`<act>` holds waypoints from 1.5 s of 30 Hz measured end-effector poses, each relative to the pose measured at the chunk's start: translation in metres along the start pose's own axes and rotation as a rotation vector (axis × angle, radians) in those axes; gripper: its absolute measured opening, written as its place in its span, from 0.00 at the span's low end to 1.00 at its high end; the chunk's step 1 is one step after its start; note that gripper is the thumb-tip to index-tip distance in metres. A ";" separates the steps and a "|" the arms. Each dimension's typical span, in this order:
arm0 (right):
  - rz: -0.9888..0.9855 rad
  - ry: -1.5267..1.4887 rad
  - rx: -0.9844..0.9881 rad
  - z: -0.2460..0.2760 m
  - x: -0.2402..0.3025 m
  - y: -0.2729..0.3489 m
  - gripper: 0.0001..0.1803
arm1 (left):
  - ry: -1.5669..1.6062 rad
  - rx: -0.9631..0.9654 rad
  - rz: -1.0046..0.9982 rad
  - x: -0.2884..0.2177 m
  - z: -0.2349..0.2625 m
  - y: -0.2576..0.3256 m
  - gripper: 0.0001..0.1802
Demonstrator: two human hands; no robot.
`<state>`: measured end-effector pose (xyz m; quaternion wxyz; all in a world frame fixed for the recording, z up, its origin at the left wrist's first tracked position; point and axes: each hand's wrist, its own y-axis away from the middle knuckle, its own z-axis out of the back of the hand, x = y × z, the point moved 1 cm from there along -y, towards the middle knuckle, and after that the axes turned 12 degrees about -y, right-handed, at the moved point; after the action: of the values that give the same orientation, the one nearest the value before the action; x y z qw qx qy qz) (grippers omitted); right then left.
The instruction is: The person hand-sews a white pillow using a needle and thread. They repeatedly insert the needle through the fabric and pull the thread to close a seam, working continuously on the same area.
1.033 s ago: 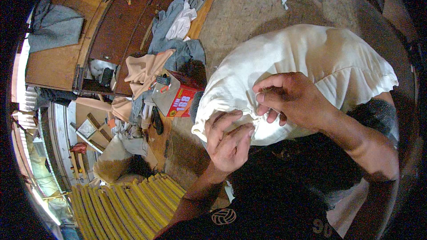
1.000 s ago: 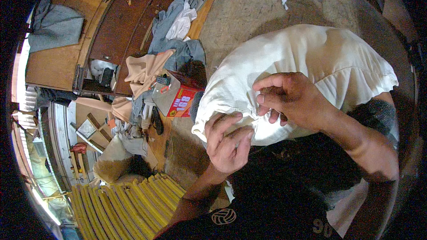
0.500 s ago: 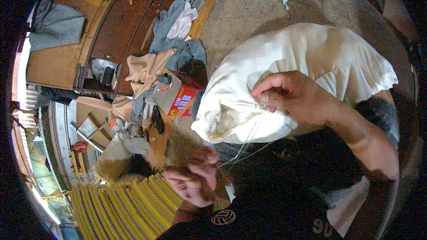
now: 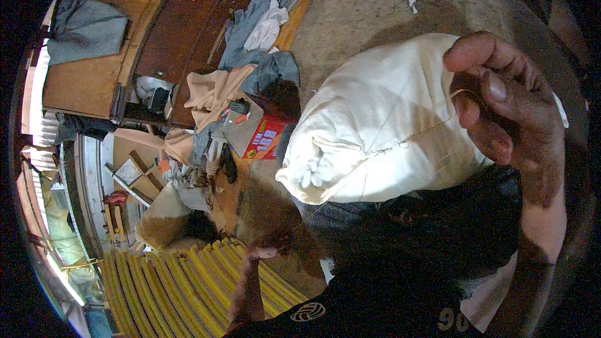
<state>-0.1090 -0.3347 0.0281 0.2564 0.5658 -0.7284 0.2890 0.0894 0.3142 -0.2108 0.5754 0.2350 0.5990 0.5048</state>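
Note:
A stuffed white cloth bag (image 4: pixel 388 100) lies across my lap. Its gathered mouth stands open at the left end, with white stuffing (image 4: pixel 315 172) showing inside. A stitched seam (image 4: pixel 391 148) runs from the mouth toward my right hand (image 4: pixel 501 97), which is raised in front of the cloth's right part. My right fingers are curled, and a fine thread shows between them; a needle cannot be made out. Down at the left, over the yellow slats, my left hand (image 4: pixel 270 249) is dark and mostly in shadow. Its fingers are not clear.
A red and silver tin (image 4: pixel 263 134) stands left of the bag, with tan cloth (image 4: pixel 216 94) beside it. Blue-grey and white cloths (image 4: pixel 266 31) lie beyond. Yellow ribbed slats (image 4: pixel 181 288) are at the lower left. A white scrap (image 4: pixel 411 4) lies on the brown floor.
My right hand has moved right and up, away from the bag's mouth, drawing thread. My left hand has dropped lower and away from the thread strands. The seam is now exposed.

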 end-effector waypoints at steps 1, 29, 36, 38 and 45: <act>0.030 -0.036 0.020 0.001 0.000 -0.001 0.20 | 0.106 -0.023 0.066 0.050 0.009 -0.005 0.18; -0.157 0.225 -0.103 -0.009 -0.015 -0.003 0.16 | -0.184 -0.578 -0.588 -0.237 -0.165 0.020 0.11; -0.308 0.242 -0.066 -0.018 -0.024 -0.003 0.13 | 0.337 -0.184 0.094 -0.006 -0.125 0.019 0.13; -0.229 0.314 -0.004 -0.017 -0.041 0.001 0.12 | 0.205 -0.142 0.154 0.024 -0.122 0.013 0.13; 0.088 0.879 0.101 -0.006 -0.061 0.004 0.12 | -0.417 0.063 0.074 0.055 -0.121 0.013 0.17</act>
<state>-0.0986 -0.2880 -0.0109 0.5012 0.3695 -0.5586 0.5479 -0.0389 0.3263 -0.2453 0.6606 0.3740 0.4733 0.4470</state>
